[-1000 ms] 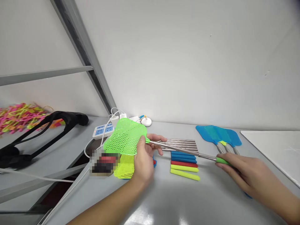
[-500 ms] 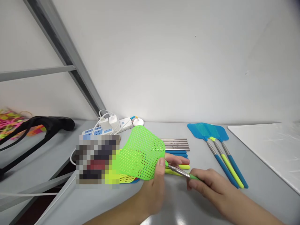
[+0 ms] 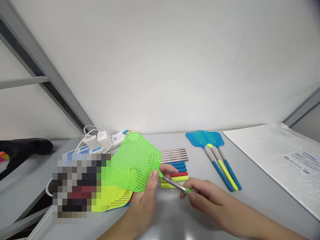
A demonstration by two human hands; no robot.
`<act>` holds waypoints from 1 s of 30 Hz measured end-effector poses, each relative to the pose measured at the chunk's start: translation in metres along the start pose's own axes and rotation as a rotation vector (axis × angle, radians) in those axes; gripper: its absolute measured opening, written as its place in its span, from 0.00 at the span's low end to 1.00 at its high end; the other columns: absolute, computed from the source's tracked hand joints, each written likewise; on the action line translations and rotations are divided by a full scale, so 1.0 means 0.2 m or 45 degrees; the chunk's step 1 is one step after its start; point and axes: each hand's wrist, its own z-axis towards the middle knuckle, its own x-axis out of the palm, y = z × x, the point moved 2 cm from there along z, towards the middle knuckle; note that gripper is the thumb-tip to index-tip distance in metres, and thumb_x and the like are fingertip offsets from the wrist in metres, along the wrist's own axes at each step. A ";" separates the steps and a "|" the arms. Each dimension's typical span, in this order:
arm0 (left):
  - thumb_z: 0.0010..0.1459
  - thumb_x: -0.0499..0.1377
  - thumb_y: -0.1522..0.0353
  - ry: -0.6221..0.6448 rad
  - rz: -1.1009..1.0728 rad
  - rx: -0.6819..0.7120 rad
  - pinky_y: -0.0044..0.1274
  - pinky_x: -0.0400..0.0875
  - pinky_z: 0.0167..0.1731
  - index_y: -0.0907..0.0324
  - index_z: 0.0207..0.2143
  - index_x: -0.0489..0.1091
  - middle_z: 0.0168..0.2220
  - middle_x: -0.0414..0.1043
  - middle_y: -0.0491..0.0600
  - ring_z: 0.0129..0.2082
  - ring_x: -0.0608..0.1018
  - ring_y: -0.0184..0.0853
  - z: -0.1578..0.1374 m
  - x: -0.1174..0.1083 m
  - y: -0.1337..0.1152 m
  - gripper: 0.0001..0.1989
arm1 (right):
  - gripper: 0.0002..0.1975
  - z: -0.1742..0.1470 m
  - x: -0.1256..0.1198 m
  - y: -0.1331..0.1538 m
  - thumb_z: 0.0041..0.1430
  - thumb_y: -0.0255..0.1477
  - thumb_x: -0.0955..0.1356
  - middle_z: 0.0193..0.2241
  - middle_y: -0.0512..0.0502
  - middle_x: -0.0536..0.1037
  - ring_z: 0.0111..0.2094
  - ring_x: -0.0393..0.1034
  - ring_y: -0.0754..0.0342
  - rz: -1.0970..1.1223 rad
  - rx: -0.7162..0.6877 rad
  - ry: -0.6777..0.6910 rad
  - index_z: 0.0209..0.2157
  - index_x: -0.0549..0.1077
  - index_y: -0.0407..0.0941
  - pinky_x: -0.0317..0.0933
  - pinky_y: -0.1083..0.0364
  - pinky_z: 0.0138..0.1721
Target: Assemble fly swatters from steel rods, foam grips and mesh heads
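Observation:
A green fly swatter [image 3: 136, 160] with a perforated head is raised above the table, tilted, its metal shaft pointing down to the right. My left hand [image 3: 147, 196] is closed on the base of the head, thumb on top. My right hand [image 3: 207, 196] grips the swatter's green handle end, fingers wrapped round it; most of that handle is hidden in the hand. Behind my hands lie metal rods [image 3: 175, 155] and several blue, red and yellow handles [image 3: 175, 179]. Yellow swatter heads [image 3: 121, 196] lie partly under the green one, with red and blue edges showing below.
Three swatters [image 3: 220, 163] with blue and yellow handles lie to the right. Beyond them is a white wrapped panel [image 3: 270, 146]. A power strip [image 3: 117, 139] with plugs and cables stands at the back left, near a black strap-like object [image 3: 30, 146]. A blurred patch covers part of the left side.
The view has swung to the right, so everything sits further left. Both hands keep hold of the green swatter, and the right hand's grip on the handle looks much the same.

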 end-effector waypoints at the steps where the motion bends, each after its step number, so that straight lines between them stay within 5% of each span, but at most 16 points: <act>1: 0.67 0.44 0.53 -0.017 0.000 0.011 0.33 0.61 0.52 0.54 0.44 0.74 0.44 0.74 0.53 0.47 0.72 0.44 0.01 -0.01 0.00 0.23 | 0.15 -0.01 -0.01 0.02 0.69 0.41 0.58 0.31 0.51 0.71 0.32 0.63 0.57 -0.176 -0.066 -0.087 0.43 0.70 0.48 0.56 0.59 0.32; 4: 0.66 0.47 0.52 0.007 0.001 0.003 0.31 0.65 0.44 0.56 0.48 0.72 0.45 0.73 0.55 0.40 0.73 0.42 0.02 -0.01 0.02 0.23 | 0.15 -0.01 -0.08 0.01 0.69 0.39 0.55 0.29 0.50 0.74 0.30 0.67 0.53 -0.631 -0.091 -0.329 0.49 0.65 0.49 0.56 0.56 0.31; 11: 0.68 0.47 0.57 0.126 0.177 0.031 0.27 0.65 0.42 0.52 0.49 0.69 0.41 0.73 0.51 0.38 0.72 0.37 0.01 0.01 0.01 0.17 | 0.16 0.01 -0.45 -0.08 0.70 0.38 0.51 0.22 0.50 0.72 0.23 0.68 0.49 -1.195 0.298 -0.926 0.45 0.62 0.47 0.48 0.56 0.24; 20: 0.67 0.47 0.66 0.441 0.511 0.429 0.26 0.67 0.37 0.55 0.44 0.68 0.38 0.71 0.51 0.35 0.72 0.36 0.00 0.02 -0.07 0.11 | 0.16 -0.04 -0.56 -0.11 0.69 0.35 0.50 0.25 0.45 0.75 0.24 0.70 0.48 -1.340 0.580 -0.789 0.37 0.62 0.46 0.47 0.55 0.23; 30: 0.67 0.48 0.69 0.459 0.638 0.646 0.25 0.67 0.37 0.57 0.46 0.66 0.37 0.71 0.50 0.35 0.72 0.34 0.00 0.01 -0.03 0.10 | 0.17 0.02 -0.51 -0.21 0.70 0.33 0.50 0.26 0.43 0.74 0.26 0.70 0.45 -1.506 0.730 -0.613 0.38 0.64 0.43 0.44 0.53 0.24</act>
